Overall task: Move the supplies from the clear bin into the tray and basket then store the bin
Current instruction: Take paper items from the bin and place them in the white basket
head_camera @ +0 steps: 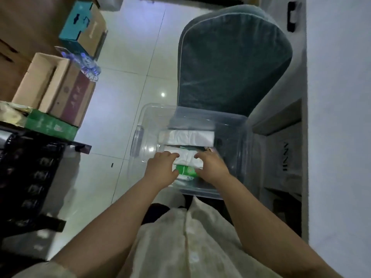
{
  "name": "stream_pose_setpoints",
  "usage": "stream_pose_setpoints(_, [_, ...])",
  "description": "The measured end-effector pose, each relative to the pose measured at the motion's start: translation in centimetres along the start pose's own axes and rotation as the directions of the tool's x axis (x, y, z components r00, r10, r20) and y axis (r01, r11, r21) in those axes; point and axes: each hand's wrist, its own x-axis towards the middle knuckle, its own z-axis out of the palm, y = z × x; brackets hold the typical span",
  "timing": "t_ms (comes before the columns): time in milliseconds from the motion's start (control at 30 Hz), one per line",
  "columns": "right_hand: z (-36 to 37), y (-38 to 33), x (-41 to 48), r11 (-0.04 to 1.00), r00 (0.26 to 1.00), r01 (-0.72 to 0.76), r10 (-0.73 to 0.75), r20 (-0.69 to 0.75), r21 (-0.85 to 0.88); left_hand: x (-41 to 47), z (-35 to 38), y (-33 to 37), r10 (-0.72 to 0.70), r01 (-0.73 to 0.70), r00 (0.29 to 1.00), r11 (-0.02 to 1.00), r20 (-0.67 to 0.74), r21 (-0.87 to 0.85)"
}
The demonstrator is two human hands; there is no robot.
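Bin (230,125) sits on floor, packs still inside. Left hand (160,167) and right hand (210,167), fingers curled, clamp near pack (187,160) from both sides. Unloading step; next: lift straight up clear of rim.

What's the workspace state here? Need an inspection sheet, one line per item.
Surface: pale tiled floor, glossy, with a light glare.
Job's things: clear bin on the floor; white packs and a green-labelled pack inside.
Clutter: cardboard boxes, green box, black crate at left.
Grips: left hand and right hand inside the bin, on the near pack; closure unclear.
Cables: nothing seen.
Surroundings: grey-green cushioned seat beyond the bin, white wall at right.
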Motion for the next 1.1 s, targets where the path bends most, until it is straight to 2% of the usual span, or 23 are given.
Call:
stream_pose_setpoints(133, [0.9,2.8,4.1,0.996,0.998,-0.058,0.056,0.040,0.062,4.4,3.3,0.1,-0.005,0.001,0.989,1.000,0.151,0.026])
stream_pose_setpoints(333, [3.8,6.6,9.9,0.994,0.996,-0.088,0.089,-0.013,0.065,12.2,8.6,-1.5,0.018,-0.038,0.970,0.996,0.241,0.079])
stream_pose_setpoints(567, [7.2,8.7,17.1,0.999,0.996,0.010,-0.014,-0.085,-0.044,20.3,14.9,-4.7,0.012,-0.058,0.962,0.985,0.271,0.161])
stream_pose_setpoints(667, [8.1,9.3,19.2,0.996,0.993,0.033,-0.043,-0.109,-0.087,21.4,17.1,-5.4,0.062,-0.105,0.967,0.981,0.248,0.164])
stream_pose_setpoints(767, [8.8,9.5,20.5,0.982,0.980,0.135,-0.153,-0.130,-0.135,22.0,18.0,-5.7,0.065,-0.105,0.973,0.979,0.222,0.173])
stream_pose_setpoints(833, [9.0,9.3,21.8,0.959,0.968,0.214,-0.234,-0.089,-0.185,22.4,17.9,-6.2,0.062,-0.095,0.970,0.986,0.233,0.134])
stream_pose_setpoints(900, [9.2,8.9,23.5,0.940,0.969,0.239,-0.246,0.002,-0.242,22.4,17.7,-6.8,0.097,-0.117,0.964,0.991,0.249,0.065])
stream_pose_setpoints(1000, [10.1,8.0,25.4,0.893,0.977,0.207,-0.167,0.132,-0.400,21.7,17.2,-7.3,0.160,-0.161,0.947,0.987,0.279,-0.018])
stream_pose_setpoints(1100, [11.5,7.4,26.2,0.838,0.985,0.145,-0.072,0.156,-0.526,20.5,17.1,-8.0,0.151,-0.142,0.949,0.988,0.275,-0.055])
